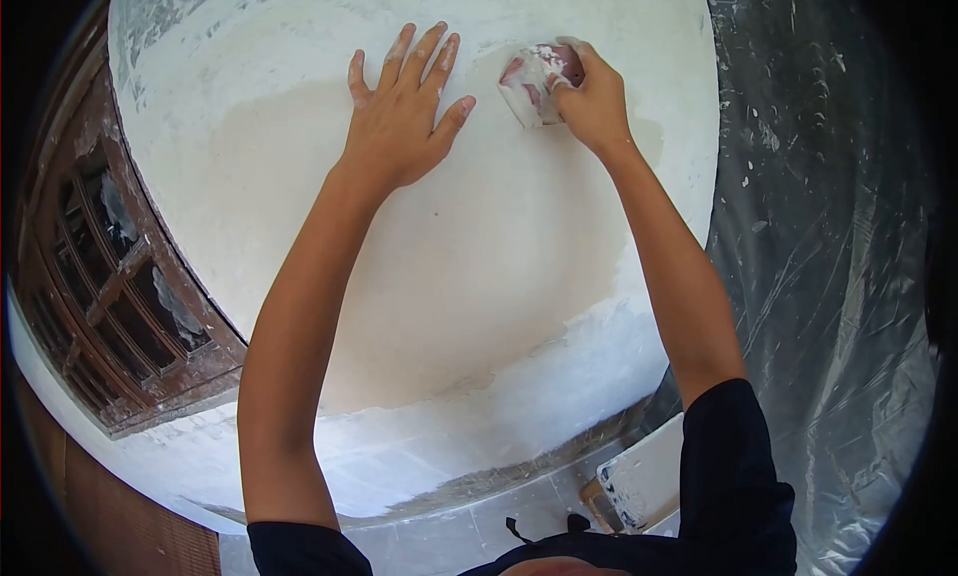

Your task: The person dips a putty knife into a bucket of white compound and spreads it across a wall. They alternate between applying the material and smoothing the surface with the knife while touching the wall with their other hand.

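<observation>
Both arms reach up to a pale plastered wall (479, 267) with a beige, damp-looking patch across its middle. My left hand (404, 122) lies flat on the wall, fingers spread and dusted white, holding nothing. To its right, my right hand (596, 95) grips a small reddish block (542, 75) smeared with white, thumb on its near face and fingers over its upper right side. The block is against the wall. White dust or plaster covers much of it, so its exact kind is hard to tell.
A brown wooden window frame (125, 277) with dark panes stands at the left. Dark plastic sheeting (818, 237) hangs along the right. Low down, a white-smeared board or tray (644, 474) rests near the grey tiled floor (459, 526).
</observation>
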The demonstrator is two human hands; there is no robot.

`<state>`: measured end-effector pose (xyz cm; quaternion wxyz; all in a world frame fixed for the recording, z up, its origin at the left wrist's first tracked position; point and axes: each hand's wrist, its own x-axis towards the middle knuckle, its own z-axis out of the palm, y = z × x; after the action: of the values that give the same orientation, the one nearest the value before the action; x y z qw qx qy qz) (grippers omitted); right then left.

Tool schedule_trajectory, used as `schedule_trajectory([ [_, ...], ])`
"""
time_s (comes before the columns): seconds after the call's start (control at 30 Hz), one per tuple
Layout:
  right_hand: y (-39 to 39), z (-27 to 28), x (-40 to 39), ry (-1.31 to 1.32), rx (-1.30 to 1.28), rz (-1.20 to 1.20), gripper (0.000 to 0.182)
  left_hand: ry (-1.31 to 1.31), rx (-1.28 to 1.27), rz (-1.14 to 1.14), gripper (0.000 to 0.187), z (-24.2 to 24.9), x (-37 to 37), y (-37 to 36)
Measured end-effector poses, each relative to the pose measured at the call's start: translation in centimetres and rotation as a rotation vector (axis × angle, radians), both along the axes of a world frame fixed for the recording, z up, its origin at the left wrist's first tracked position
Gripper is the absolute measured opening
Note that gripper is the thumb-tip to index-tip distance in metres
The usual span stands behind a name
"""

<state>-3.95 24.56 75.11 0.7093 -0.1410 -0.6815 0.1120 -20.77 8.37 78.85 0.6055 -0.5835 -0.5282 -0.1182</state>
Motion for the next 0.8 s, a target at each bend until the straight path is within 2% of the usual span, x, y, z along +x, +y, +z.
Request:
schedule_trajectory([
  [0.07, 0.7, -0.1, 1.2, 0.332, -0.139, -0.096, 0.042, -0.024, -0.036, -0.035, 0.058, -1.4, 0.1, -0.7],
  [0.13, 0.1, -0.6, 2.2, 0.377, -0.173, -0.049, 0.042, -0.047, -0.072, -0.069, 0.057, -2.7, 0.0, -1.4],
  [0.27, -2.3, -2.6, 2.9, 0.194, -0.118, -0.075, 0.041, -0.075, -0.153, -0.14, 0.052, -5.3, 0.4, -2.1],
  [0.37, -3.6, -4.9, 3.5, 0.178, -0.247, 0.094, 0.038, -0.117, -0.208, -0.244, 0.048, -7.7, 1.2, -1.7],
  [0.53, -2.5, -10.2, 6.1, 0.112, -0.344, 0.102, 0.037, -0.176, -0.306, -0.454, 0.04, -12.9, 3.6, 0.4],
  [0.6, -2.3, -12.2, 7.7, 0.112, -0.487, 0.148, 0.036, -0.259, -0.337, -0.536, 0.034, -15.4, 4.6, 1.3],
  [0.8, -1.1, -19.2, 11.5, 0.075, -0.662, 0.105, 0.035, -0.486, -0.505, -0.68, 0.022, -23.6, 7.2, 4.7],
])
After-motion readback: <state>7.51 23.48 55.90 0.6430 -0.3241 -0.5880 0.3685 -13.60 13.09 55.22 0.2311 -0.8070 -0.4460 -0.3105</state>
